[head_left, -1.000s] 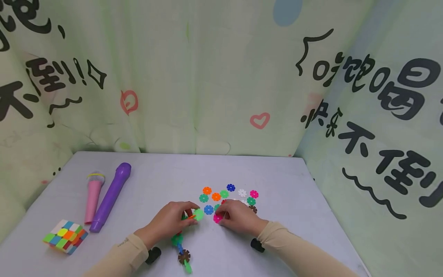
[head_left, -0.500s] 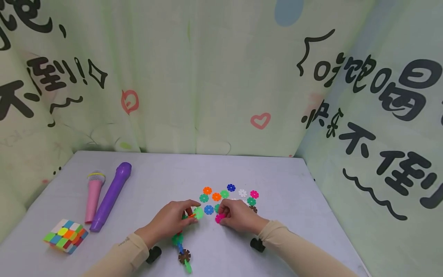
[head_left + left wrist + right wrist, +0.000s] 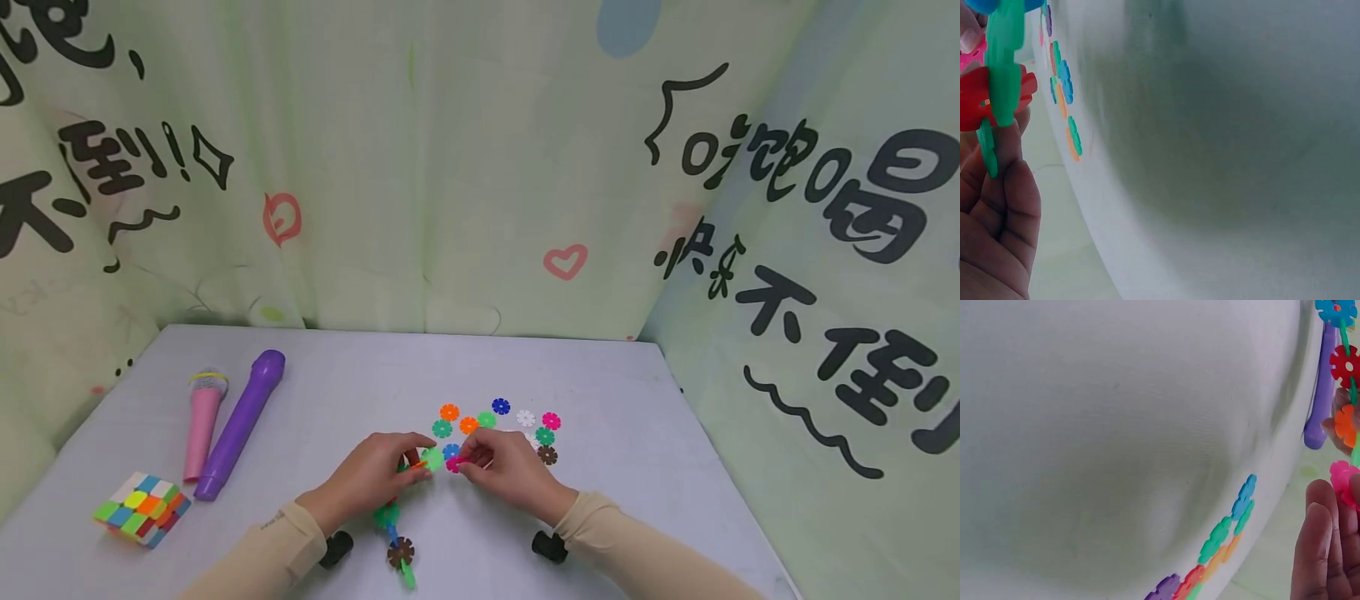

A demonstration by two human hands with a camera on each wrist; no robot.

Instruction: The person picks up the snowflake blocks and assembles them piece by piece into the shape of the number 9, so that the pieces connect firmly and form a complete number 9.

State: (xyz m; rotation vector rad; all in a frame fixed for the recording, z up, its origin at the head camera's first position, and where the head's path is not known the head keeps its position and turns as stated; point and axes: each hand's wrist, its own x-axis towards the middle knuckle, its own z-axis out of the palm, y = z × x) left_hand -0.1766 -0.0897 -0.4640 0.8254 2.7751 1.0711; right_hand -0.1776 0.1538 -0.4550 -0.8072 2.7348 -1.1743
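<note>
My left hand [image 3: 375, 473] pinches a chain of interlocking snowflake discs near its upper end. A light green disc [image 3: 432, 459] sticks out past its fingertips, and the chain hangs below the hand with a brown disc [image 3: 401, 552] near its lower end. In the left wrist view a red disc [image 3: 972, 100] and green discs of the chain show beside the fingers. My right hand [image 3: 517, 473] holds a pink snowflake disc [image 3: 453, 464] between thumb and fingers, close to the light green one. The right wrist view has this pink disc [image 3: 1341, 478] at the chain's end, below an orange disc [image 3: 1345, 425].
Several loose snowflake discs lie on the white table beyond the hands, among them a dark blue disc [image 3: 500, 406] and an orange disc [image 3: 449, 412]. At left are a pink microphone [image 3: 202, 425], a purple microphone [image 3: 243, 425] and a puzzle cube [image 3: 142, 510].
My right hand has moved left with the pink disc, bringing it close to the light green disc. The brown loose disc at right is now more exposed. My left hand has hardly moved.
</note>
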